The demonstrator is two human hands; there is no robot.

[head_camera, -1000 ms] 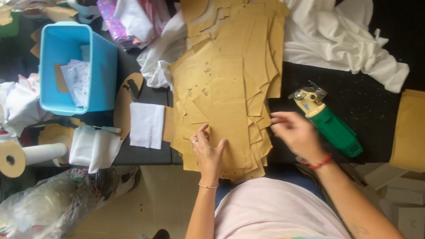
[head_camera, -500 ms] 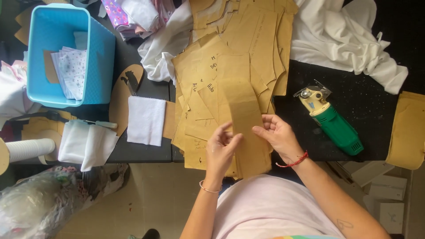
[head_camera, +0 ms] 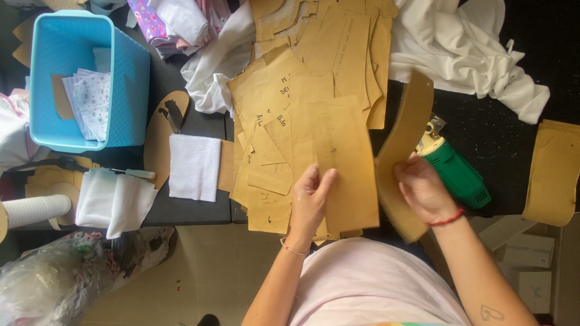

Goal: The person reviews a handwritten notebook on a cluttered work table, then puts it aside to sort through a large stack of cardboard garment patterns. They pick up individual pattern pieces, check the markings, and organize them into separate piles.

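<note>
2 hands in view, both on brown kraft-paper pattern pieces. Left hand (head_camera: 309, 202) lies flat, fingers extended, pressing on the top rectangular brown paper pattern sheet (head_camera: 336, 160) of the pile of brown paper pattern pieces (head_camera: 284, 115), near the pile's front edge. Right hand (head_camera: 423, 190) is closed around a long curved brown cardboard pattern strip (head_camera: 403, 139), lifted off the pile and tilted, its upper end reaching toward the crumpled white fabric (head_camera: 465, 48) at the back right, lower end hanging past the tabletop edge by the wrist. Red cord bracelet (head_camera: 448, 218) on right wrist, thin bracelet (head_camera: 292, 248) on left wrist. Green handheld electric cutter (head_camera: 459, 175) lies on the dark tabletop (head_camera: 513, 145) just behind the right hand, partly hidden by the strip; can't tell if touching. Another curved brown paper piece (head_camera: 553, 172) sits at the far right, well apart. Left of the pile: small white fabric rectangle (head_camera: 193, 167) on an oval brown cardboard piece (head_camera: 162, 136). Light blue plastic bin (head_camera: 84, 78) at far left holds printed white fabric cut pieces (head_camera: 90, 105). Folded white cloth (head_camera: 112, 202) in front of the bin, beside a white roll (head_camera: 33, 210).
</note>
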